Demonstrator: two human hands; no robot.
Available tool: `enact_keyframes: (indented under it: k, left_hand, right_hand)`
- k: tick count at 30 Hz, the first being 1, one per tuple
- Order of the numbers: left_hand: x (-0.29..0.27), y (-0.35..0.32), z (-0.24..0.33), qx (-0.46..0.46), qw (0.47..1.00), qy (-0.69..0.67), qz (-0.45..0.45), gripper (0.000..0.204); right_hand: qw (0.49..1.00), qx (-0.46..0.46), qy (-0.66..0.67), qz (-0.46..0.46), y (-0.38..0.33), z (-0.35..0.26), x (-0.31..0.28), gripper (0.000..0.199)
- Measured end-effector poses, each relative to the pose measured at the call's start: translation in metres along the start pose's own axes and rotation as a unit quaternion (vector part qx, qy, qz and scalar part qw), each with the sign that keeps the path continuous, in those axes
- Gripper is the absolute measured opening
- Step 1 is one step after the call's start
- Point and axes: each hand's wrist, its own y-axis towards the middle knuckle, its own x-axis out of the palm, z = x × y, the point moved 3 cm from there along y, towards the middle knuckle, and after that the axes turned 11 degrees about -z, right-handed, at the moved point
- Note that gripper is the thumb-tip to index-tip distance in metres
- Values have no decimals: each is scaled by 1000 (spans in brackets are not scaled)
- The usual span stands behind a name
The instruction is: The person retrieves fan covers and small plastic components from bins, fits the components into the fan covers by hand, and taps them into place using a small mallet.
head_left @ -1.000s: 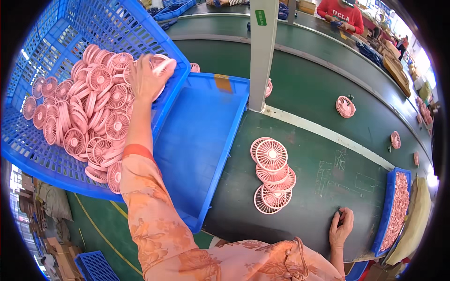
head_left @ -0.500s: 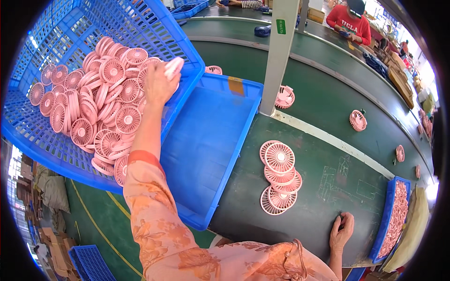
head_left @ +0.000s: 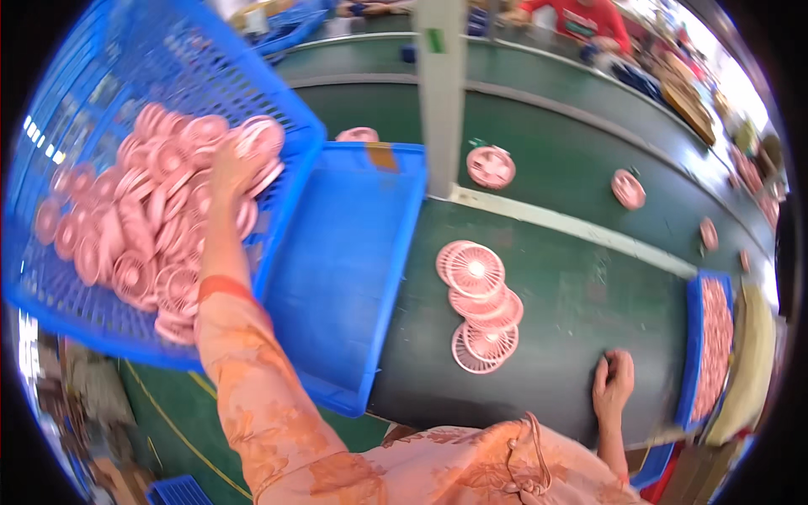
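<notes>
My left hand (head_left: 232, 172) reaches into a large blue perforated crate (head_left: 307, 139) at the left. Its fingers close around pink round fan grilles (head_left: 263, 137) near the crate's right wall; blur hides how many it holds. A heap of similar grilles (head_left: 135, 273) fills the crate below and left of the hand. My right hand (head_left: 614, 383) rests on the dark green work surface with fingers curled and thumb pressed in; whatever is pinched there is too small to make out. Left of it, several pink grilles (head_left: 476, 271) lie overlapping in a loose column.
A shallow blue tray (head_left: 396, 252) sits between crate and work surface. At the right stands a blue bin (head_left: 694, 353) full of small pink parts. Beyond a pale post (head_left: 442, 109), a green conveyor (head_left: 547, 151) carries pink fan housings (head_left: 491, 167). A person in red (head_left: 581, 21) works across it.
The whole view has shifted, so most things appear further left. My left hand has moved slightly deeper into the crate, and the grilles at its fingers have turned face-on. My right hand stays curled.
</notes>
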Motion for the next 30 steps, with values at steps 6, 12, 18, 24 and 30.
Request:
enact_keyframes:
  k: [6,12,18,24,30]
  left_hand:
    - [21,-43,-11,19,971,135,197,75]
    - [25,-104,105,121,979,59,150,57]
    - [92,-188,288,336,941,-29,-6,60]
    - [189,-249,385,402,903,-6,-152,53]
    - [211,-257,377,327,930,39,-163,62]
  right_hand:
    - [999,-37,0,8,18,-13,-3,12]
    - [1000,-27,3,13,14,-5,-3,14]
    - [999,-27,9,35,2,5,-10,14]
    - [994,-80,46,53,-4,20,-2,15]
    - [991,-38,121,37,-12,38,-68,15]
